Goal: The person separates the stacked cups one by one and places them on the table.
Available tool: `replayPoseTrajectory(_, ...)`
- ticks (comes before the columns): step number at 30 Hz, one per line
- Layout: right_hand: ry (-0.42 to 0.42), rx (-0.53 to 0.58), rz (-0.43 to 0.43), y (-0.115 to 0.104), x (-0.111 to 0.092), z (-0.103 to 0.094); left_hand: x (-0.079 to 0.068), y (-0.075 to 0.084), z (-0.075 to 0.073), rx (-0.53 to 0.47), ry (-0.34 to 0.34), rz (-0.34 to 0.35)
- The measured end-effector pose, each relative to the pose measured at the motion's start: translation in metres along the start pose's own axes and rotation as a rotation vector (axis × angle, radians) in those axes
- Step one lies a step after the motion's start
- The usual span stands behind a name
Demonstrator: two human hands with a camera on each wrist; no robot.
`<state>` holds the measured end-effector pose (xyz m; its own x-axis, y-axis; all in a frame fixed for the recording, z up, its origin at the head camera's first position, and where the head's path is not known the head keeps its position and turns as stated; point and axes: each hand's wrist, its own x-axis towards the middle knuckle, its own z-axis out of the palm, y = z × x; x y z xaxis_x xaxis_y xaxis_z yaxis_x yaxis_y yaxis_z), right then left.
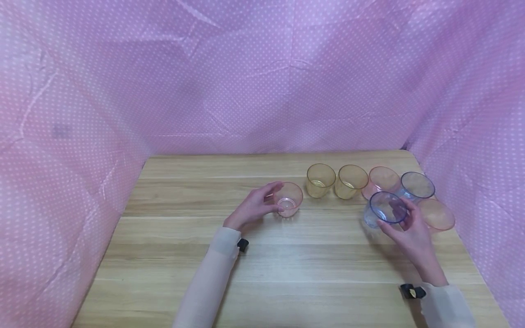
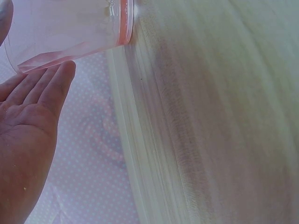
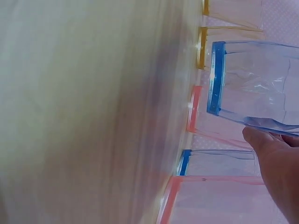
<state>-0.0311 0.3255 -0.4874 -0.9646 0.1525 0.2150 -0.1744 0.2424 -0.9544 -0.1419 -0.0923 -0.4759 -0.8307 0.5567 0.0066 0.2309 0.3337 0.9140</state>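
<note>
My left hand holds a clear pink cup by its left side, thumb in front and fingers behind. The left wrist view shows the pink cup's base close to the wooden tabletop, with fingertips at the rim. Toward the right, my right hand grips a clear blue cup near its rim, thumb on the near side. In the right wrist view the blue cup's thick base hangs a little above the table. Behind it stands another pink cup.
Two yellow cups, one on the left and one on the right, stand upright at the back. A second blue cup and a further pink cup sit at the right. Pink dotted cloth surrounds the wooden table.
</note>
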Motion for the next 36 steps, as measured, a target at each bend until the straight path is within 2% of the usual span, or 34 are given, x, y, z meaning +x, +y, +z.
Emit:
replayPoseTrajectory(5, -0.014, -0.140, 0.031, 0.003, 0.002, -0.002, 0.000, 0.000, 0.000, -0.006, -0.001, -0.005)
replayPoseTrajectory(8, -0.018, -0.177, 0.045, 0.005, 0.002, -0.003, 0.000, -0.001, 0.000, -0.012, -0.002, -0.011)
replayPoseTrajectory(26, -0.059, -0.267, 0.053, 0.007, 0.004, -0.010, 0.000, 0.000, 0.000, -0.003, 0.004, -0.015)
replayPoseTrajectory(36, -0.047, -0.311, 0.071, 0.004, 0.001, -0.011, 0.001, 0.000, 0.000, -0.006, 0.006, -0.016)
